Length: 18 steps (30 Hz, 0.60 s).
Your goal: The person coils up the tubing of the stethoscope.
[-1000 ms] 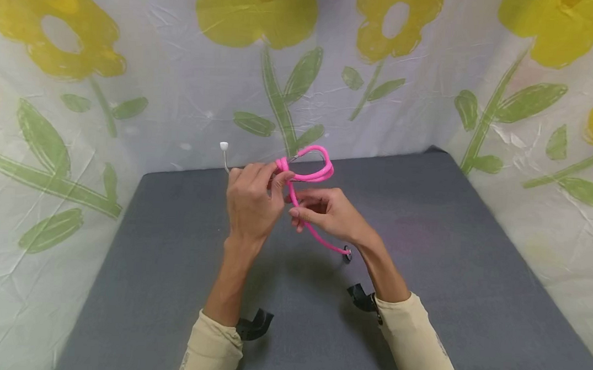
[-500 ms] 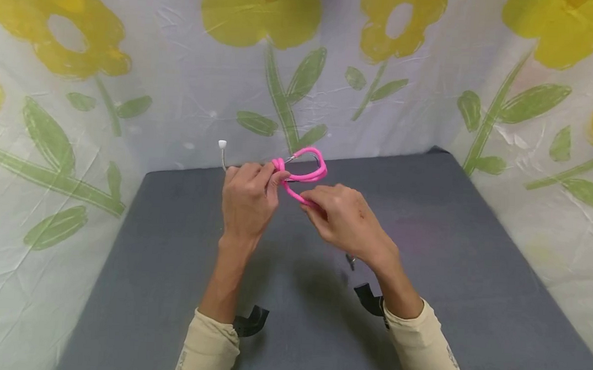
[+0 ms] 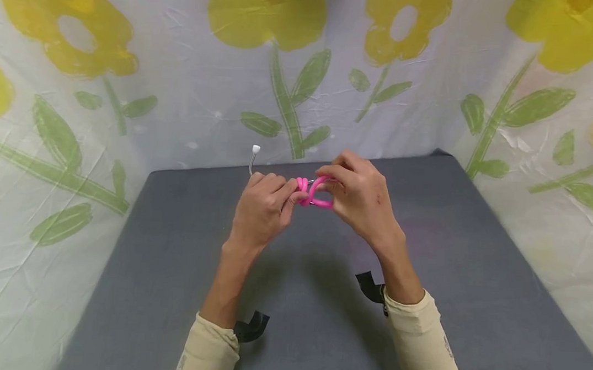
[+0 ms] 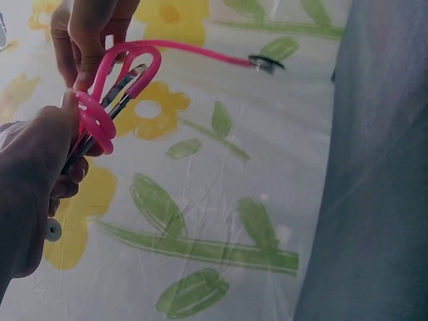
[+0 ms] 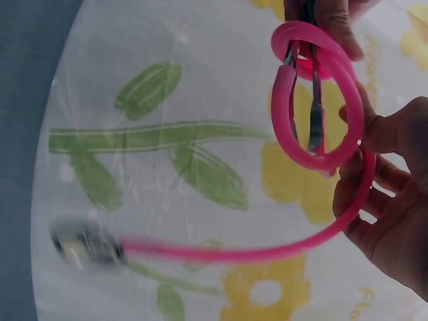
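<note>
Both hands hold a pink stethoscope (image 3: 303,192) up over the table. The left hand (image 3: 265,208) grips its metal ear tubes where the pink tubing is wound round them in coils (image 4: 97,122). A white ear tip (image 3: 256,149) sticks up beyond the left fingers. Thumb and fingers of the right hand (image 3: 365,196) pinch the tubing beside the loop (image 5: 287,137), right of the coils. From that hand the loose tubing (image 5: 267,253) runs out to the chest piece (image 5: 87,244), blurred in the right wrist view. The right hand hides the chest piece in the head view.
A dark grey cloth covers the table (image 3: 300,317). Behind and at both sides hangs a white sheet (image 3: 181,102) printed with yellow flowers. Black wrist mounts (image 3: 251,327) jut inward from both forearms, beside the beige sleeves (image 3: 421,334).
The right hand has moved up and back with the tubing, from below the loop to its right side. The left hand has shifted slightly right, the ear tip with it, still gripping the coils.
</note>
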{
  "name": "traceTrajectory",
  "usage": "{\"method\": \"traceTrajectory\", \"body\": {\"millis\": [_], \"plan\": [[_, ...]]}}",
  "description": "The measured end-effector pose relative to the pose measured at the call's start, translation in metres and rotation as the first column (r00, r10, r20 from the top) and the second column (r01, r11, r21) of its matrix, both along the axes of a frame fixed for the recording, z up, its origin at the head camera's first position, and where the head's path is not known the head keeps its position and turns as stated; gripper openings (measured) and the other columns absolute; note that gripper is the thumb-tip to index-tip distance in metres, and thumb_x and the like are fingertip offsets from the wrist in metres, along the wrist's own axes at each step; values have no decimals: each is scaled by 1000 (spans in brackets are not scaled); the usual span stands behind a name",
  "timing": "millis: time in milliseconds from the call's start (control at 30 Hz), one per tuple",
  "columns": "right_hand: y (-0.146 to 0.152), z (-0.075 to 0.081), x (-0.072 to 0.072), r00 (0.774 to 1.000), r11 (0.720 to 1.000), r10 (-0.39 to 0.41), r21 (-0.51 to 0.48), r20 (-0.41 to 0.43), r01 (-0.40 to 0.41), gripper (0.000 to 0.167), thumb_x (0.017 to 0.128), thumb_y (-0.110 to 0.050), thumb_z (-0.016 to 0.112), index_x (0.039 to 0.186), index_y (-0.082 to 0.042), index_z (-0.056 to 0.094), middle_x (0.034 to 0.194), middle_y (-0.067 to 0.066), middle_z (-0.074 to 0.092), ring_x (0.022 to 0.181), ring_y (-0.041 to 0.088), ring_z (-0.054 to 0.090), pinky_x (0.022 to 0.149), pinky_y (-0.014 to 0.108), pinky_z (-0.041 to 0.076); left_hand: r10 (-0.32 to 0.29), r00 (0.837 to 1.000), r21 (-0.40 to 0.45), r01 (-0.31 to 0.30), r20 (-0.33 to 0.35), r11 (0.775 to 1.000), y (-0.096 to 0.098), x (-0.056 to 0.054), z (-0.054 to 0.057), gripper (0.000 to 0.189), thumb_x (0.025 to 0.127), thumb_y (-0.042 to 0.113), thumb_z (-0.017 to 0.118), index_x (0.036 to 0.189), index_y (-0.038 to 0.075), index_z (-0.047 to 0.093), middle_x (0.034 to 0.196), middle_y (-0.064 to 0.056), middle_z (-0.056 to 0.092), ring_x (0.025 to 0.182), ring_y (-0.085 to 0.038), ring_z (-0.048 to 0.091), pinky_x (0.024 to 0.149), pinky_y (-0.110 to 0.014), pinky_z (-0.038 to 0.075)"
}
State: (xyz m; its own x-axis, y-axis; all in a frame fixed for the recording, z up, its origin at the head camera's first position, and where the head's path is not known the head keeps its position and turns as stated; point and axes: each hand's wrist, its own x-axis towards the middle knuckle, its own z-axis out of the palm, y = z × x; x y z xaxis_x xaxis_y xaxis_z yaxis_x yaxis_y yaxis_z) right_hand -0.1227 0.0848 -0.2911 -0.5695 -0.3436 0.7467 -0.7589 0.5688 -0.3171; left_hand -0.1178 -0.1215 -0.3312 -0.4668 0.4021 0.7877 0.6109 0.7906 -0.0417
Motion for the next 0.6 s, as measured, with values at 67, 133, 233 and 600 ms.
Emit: {"method": "traceTrajectory", "body": {"millis": [67, 133, 233, 600], "plan": [[1, -2, -1, 1000, 1000, 0, -28, 20, 1, 10, 85, -6, 85, 95, -4, 82, 84, 6, 63, 71, 19, 59, 67, 32, 50, -10, 1000, -31, 11, 6, 999, 1, 0, 0, 27, 92, 32, 79, 89, 6, 73, 68, -5, 62, 63, -20, 55, 68, -35, 41], [1, -4, -2, 999, 999, 2, -50, 44, 0, 9, 86, -6, 85, 94, -4, 82, 84, 6, 63, 71, 17, 60, 66, 32, 51, -13, 1000, -57, 14, 15, 998, 2, 0, 0, 31, 89, 36, 82, 92, 6, 75, 70, -5, 64, 64, -19, 56, 69, -34, 42], [3, -6, -4, 997, 998, 10, -57, 82, -5, 9, 86, -6, 84, 94, -3, 82, 85, 6, 64, 71, 17, 61, 66, 31, 51, -16, 1000, -73, 18, 24, 997, 4, 2, 0, 37, 83, 41, 87, 93, 7, 76, 70, -5, 65, 64, -18, 57, 70, -34, 42], [21, 2, -28, 937, 982, 188, -37, 296, -185, 18, 85, 8, 79, 102, 2, 78, 95, 12, 78, 86, 23, 76, 78, 36, 63, -132, 989, 11, 131, 70, 991, 8, 4, 0, 31, 84, 38, 88, 86, 10, 74, 67, -4, 64, 64, -17, 55, 69, -34, 40]]}}
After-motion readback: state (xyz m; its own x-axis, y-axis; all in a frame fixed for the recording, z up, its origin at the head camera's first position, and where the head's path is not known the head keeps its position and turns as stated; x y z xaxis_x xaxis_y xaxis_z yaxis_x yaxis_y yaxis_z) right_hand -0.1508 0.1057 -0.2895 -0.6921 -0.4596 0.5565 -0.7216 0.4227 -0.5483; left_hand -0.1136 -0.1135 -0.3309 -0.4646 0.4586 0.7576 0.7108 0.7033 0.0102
